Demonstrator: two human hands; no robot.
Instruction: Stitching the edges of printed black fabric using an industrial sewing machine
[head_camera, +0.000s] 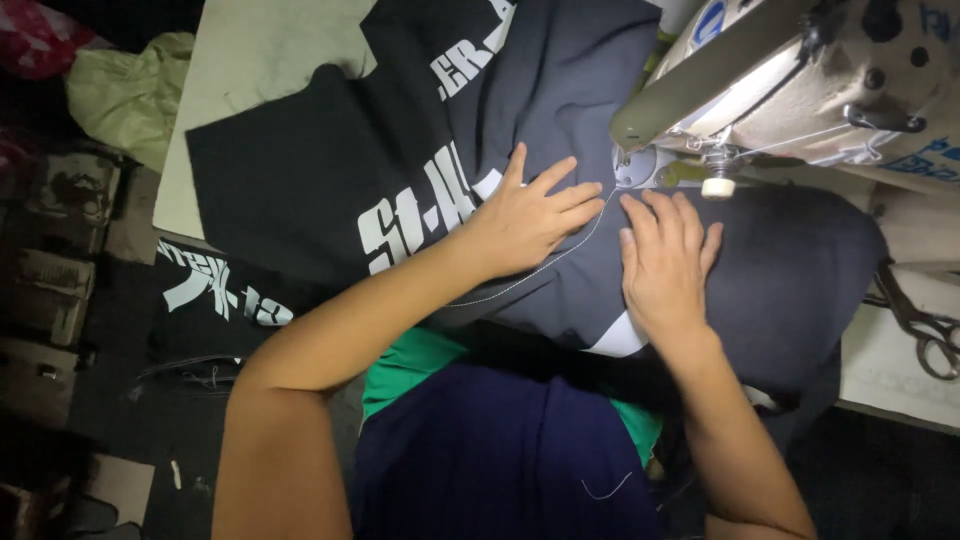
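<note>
Right hand (665, 265) and left hand (525, 220): both grips released, fingers spread flat, pressing dark fabric (330, 180) beside the sewing machine (800, 80).

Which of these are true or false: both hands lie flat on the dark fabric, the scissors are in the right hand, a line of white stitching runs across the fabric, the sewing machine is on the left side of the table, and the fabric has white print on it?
1. Both hands lie flat on the dark fabric. True: the left hand and the right hand press on it, palms down.
2. The scissors are in the right hand. False: they lie on the table at the far right, apart from both hands.
3. A line of white stitching runs across the fabric. True.
4. The sewing machine is on the left. False: it stands at the upper right.
5. The fabric has white print. True.
</note>
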